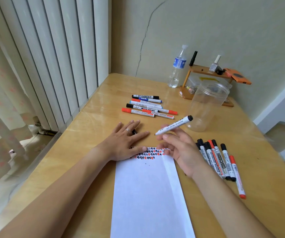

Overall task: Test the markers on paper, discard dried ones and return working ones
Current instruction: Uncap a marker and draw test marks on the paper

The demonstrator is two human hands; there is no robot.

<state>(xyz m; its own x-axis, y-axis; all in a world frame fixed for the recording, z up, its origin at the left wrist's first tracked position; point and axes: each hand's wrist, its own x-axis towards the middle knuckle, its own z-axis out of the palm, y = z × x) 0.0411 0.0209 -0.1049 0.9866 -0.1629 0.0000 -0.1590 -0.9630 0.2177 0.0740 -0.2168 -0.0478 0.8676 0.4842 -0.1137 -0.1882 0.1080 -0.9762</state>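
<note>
A white sheet of paper lies on the wooden table, with rows of black and red test marks along its far edge. My left hand rests flat on the paper's far left corner, fingers spread, with a small black cap showing between two fingers. My right hand pinches a black-ended whiteboard marker just above the paper's far right corner, the marker slanting up to the right. Several markers lie in a pile farther back. Another group of markers lies right of my right hand.
An open clear plastic jar stands behind my right hand. A water bottle and a small wooden shelf with bottles and an orange object stand at the back by the wall. A radiator runs along the table's left side.
</note>
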